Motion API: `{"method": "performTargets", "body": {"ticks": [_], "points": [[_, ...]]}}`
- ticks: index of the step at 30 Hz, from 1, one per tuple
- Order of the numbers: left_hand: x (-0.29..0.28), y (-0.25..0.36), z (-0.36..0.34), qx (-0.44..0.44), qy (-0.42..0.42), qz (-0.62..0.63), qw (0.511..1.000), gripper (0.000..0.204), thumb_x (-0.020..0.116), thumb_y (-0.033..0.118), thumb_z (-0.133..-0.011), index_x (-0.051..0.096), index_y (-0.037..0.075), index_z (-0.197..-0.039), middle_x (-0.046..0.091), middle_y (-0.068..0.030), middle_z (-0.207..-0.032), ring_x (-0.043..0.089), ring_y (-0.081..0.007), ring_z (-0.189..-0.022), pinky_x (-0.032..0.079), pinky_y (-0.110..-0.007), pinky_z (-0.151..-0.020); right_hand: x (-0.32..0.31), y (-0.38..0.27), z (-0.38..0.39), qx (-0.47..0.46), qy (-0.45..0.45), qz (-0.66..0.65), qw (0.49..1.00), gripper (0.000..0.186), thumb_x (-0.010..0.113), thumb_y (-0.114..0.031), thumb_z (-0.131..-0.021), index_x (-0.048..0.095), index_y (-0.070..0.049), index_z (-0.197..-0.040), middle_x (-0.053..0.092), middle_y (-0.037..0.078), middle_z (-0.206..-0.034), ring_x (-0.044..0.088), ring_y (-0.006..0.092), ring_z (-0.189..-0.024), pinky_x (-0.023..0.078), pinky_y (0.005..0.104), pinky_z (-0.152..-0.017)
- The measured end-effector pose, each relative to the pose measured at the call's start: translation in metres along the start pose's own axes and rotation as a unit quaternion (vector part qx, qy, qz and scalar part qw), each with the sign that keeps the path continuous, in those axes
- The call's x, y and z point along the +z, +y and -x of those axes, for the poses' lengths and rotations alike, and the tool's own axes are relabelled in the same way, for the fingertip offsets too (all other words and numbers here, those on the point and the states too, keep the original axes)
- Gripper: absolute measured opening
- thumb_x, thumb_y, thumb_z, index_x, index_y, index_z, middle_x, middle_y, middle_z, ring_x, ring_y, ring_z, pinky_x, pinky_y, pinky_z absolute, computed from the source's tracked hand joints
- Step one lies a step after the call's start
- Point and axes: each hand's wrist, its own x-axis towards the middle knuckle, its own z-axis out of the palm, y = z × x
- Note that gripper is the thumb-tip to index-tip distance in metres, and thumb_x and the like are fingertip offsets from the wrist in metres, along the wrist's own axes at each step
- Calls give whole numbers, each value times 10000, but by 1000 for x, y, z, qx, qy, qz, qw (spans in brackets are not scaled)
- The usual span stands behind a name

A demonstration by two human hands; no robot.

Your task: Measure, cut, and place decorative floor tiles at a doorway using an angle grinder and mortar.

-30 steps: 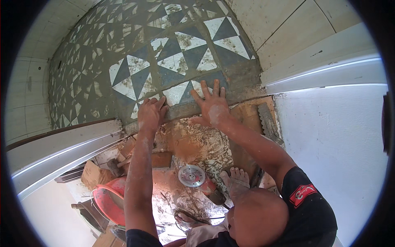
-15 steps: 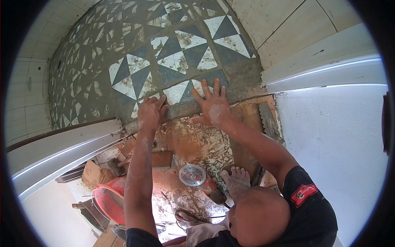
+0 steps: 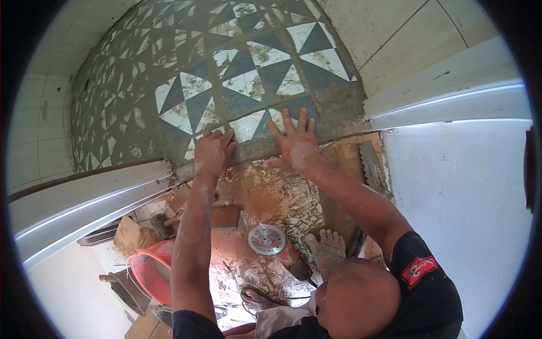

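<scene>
A cut white and dark-blue floor tile lies at the near edge of the patterned tiled floor. My right hand rests on its right part, palm down, fingers stretched and spread. At the tile's left end is my left hand, its fingers bent and close together, with the thumb side against the tile. The left fingertips are partly hidden. Grey mortar runs along the near side of the tile, just under both hands.
An angle grinder with a round disc lies near a bare foot. A red bucket, a hammer and a notched trowel are around. White door frame sides stand left and right.
The view has shifted slightly, so everything appears a little lower and to the right. Both hands stay at the same places on the tile.
</scene>
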Motion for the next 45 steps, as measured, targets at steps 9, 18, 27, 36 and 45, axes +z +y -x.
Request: {"method": "performTargets", "body": {"ticks": [9, 18, 27, 36, 45], "points": [[-1, 5, 3, -12, 8, 7, 1000, 326, 749, 272, -872, 698, 151, -1170, 685, -92, -940, 633, -327, -980, 527, -445, -862, -4, -16, 3, -9, -20, -26, 999, 1049, 660, -775, -803, 307, -238, -1633, 169, 226, -1700, 107, 647, -1489, 174, 729, -1182], [-1, -4, 0, -16, -16, 14, 1000, 392, 750, 298, -877, 722, 171, -1246, 703, -85, -968, 633, -323, -1016, 548, -434, -882, -5, -13, -1, -36, 4, 21, 999, 975, 614, -764, -844, 356, -230, -1617, 209, 218, -1693, 199, 640, -1473, -20, 698, -1213], [-9, 5, 0, -24, -19, 9, 999, 362, 739, 276, -896, 714, 161, -1239, 698, -87, -990, 631, -328, -1040, 544, -449, -877, -7, -11, 2, -54, 10, 21, 998, 969, 608, -734, -872, 343, -178, -1621, 221, 258, -1674, 278, 599, -1468, -25, 691, -1215], [-8, 1, 0, -19, -24, 5, 1000, 376, 730, 285, -900, 711, 166, -1257, 702, -94, -1017, 629, -332, -1052, 547, -449, -877, 3, -10, 2, -60, 45, 17, 997, 951, 599, -762, -856, 397, -202, -1598, 249, 258, -1665, 258, 645, -1448, 18, 682, -1222], [-6, 0, -2, -3, -21, 4, 1000, 381, 744, 267, -874, 721, 158, -1238, 705, -88, -998, 639, -324, -1025, 548, -433, -863, 3, -9, 2, -49, 29, 25, 998, 962, 577, -783, -857, 383, -214, -1608, 228, 245, -1677, 244, 639, -1457, 8, 676, -1224]]}}
